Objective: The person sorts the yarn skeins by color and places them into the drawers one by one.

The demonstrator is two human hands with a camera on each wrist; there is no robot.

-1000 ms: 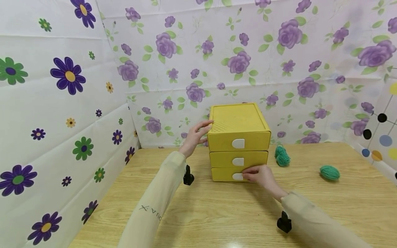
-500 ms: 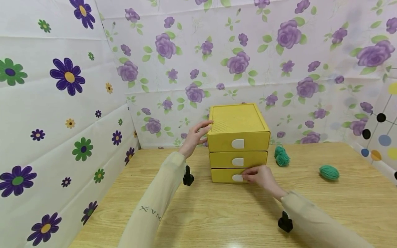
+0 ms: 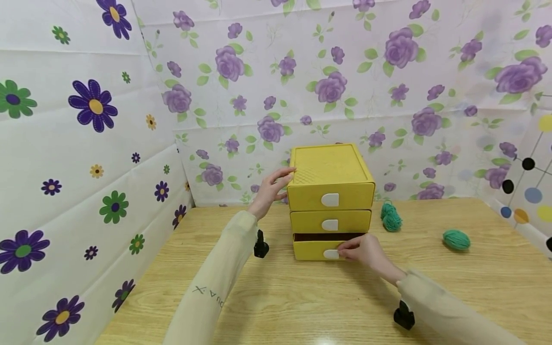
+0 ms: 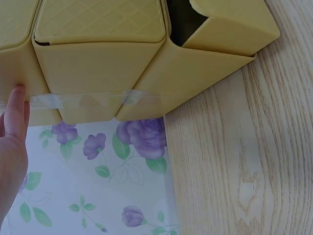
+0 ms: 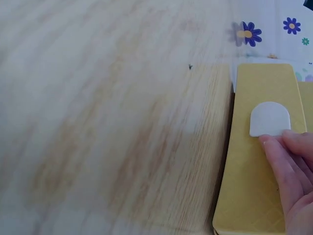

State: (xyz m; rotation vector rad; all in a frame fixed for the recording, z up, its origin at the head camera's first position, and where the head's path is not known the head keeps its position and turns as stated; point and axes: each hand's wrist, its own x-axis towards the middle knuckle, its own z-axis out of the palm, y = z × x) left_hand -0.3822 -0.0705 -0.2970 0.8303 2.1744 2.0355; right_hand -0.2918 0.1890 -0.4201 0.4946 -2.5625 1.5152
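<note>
Flowered sheets (image 3: 254, 98) back a wooden bench (image 3: 297, 306), on which a yellow three-drawer unit (image 3: 329, 165) stands. The right hand (image 3: 366, 251) pinches the white handle (image 3: 330, 254) of the bottom drawer (image 3: 311, 249) — partly out — while the left hand (image 3: 268, 192), fingers extended, touches the unit's side. Two green yarn bundles (image 3: 391, 218) lie to its right.

Green yarn bundles (image 3: 456, 239) on table (image 3: 323, 297); floral backdrop (image 3: 297, 100).
</note>
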